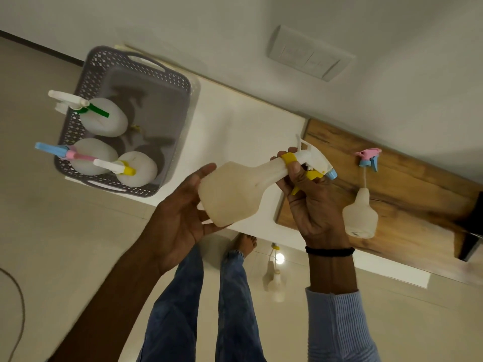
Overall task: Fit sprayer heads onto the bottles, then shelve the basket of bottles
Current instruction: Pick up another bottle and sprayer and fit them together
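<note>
Currently left hand [183, 218] cups the base of the spray bottle [230, 194], right hand [311, 202] clenches its sprayer head [313, 158] — mid-air over the white table [235, 121] edge. Risk: tilted head cross-threads (would leak).

At frame centre, a translucent bottle [235, 189] lies tilted between two hands. The left hand [180, 218] cups its wide base, thumb over the upper edge and fingers beneath. The right hand [311, 202] is wrapped round the neck and the white sprayer head [317, 158], which has a yellow collar and a blue nozzle. In the upper left, a grey perforated basket [136, 61] on the white tabletop [235, 121] holds three bottles [104, 117] with sprayer heads on. At right, on a wooden board [418, 184], a second bottle [360, 215] has a pink-and-blue sprayer head [368, 158] raised off its neck, with the tube running into it.
</note>
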